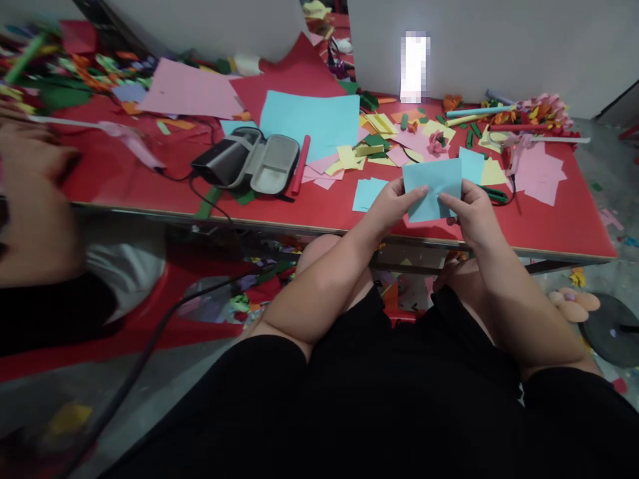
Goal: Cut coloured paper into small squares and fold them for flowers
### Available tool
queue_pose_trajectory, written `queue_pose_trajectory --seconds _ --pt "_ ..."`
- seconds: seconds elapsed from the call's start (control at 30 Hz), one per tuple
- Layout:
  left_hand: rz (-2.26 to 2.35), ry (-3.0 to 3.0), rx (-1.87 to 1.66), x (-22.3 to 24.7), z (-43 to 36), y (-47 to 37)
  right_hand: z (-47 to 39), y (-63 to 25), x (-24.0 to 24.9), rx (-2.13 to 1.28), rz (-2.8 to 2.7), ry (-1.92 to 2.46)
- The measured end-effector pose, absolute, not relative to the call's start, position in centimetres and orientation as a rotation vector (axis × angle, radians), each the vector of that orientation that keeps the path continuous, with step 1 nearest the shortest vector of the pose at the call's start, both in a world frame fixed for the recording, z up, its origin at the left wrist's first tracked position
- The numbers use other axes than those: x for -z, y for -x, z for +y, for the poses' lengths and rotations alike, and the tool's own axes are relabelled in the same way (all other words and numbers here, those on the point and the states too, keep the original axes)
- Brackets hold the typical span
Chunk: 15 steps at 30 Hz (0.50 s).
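A light blue paper square [433,183] is held up over the front edge of the red table [319,216]. My left hand [394,203] pinches its left side, thumb on the face of the paper. On the opposite side my right hand [472,206] grips it the same way, with the fingers behind the sheet. Several smaller blue sheets [368,194] lie beside my left hand. Green-handled scissors [494,195] rest on the table just right of my right hand, partly hidden by it.
An open grey case [274,166] with a cable stands left of a red paper roll [301,165]. Pink glue guns [519,150] [132,143] lie at both sides. Paper scraps and flowers line the back. Another person's arm [40,193] reaches in at far left.
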<state>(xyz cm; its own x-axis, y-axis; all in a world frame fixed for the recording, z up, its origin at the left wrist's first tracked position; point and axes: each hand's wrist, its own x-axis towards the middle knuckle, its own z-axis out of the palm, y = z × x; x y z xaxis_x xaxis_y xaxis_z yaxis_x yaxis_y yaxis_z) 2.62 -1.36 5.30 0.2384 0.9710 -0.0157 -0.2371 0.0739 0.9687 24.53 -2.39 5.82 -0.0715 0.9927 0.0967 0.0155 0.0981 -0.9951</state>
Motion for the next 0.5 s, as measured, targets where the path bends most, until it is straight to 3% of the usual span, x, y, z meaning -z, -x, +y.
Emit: queue_pose_trajectory --seconds 0.33,0.5 --pt "0.893 -1.263 -1.153 -5.5 -2.5 -2.2 -3.5 -25.0 -6.8 -1.001 -1.373 1.068" --pt "1.358 -1.410 -1.480 -6.9 -3.9 5.1 -3.5 -26.2 -6.1 -0.952 -1.305 1.092"
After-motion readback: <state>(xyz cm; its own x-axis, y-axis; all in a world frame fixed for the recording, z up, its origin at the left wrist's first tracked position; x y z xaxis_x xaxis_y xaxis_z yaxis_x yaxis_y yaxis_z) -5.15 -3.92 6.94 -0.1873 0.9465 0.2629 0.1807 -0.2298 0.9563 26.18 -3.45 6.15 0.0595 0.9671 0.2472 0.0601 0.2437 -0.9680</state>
